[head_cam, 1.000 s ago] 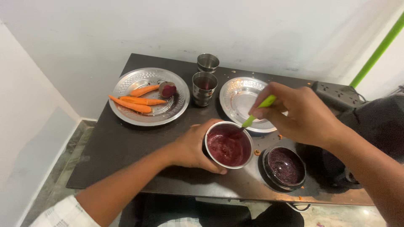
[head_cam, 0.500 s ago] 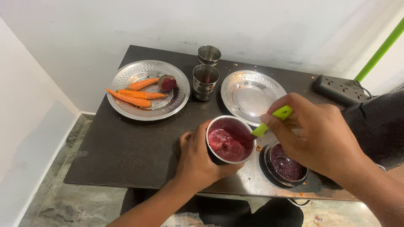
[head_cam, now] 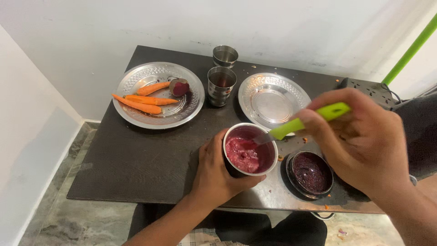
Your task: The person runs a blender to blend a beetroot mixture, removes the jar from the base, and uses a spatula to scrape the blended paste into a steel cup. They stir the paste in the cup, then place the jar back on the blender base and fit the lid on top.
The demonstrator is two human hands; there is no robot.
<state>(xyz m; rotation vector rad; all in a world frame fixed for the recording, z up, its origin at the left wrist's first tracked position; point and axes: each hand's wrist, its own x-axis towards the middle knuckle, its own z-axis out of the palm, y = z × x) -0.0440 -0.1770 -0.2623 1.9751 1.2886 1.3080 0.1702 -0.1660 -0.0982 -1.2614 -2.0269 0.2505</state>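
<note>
We wrap our left hand (head_cam: 214, 175) around the white cup (head_cam: 250, 149) of red pulp while our right hand (head_cam: 362, 139), at its three o'clock, pinches the green-handled knife (head_cam: 298, 123) dipping in.

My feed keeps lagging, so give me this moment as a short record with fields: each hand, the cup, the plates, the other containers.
left hand: left hand grips the white cup
right hand: right hand holds a green-handled knife, blade in the cup
cup contents: red-purple pulp
left plate: steel plate with three carrots and a beetroot piece
middle plate: steel plate, empty
other: two steel tumblers; dark round container with purple residue
</note>
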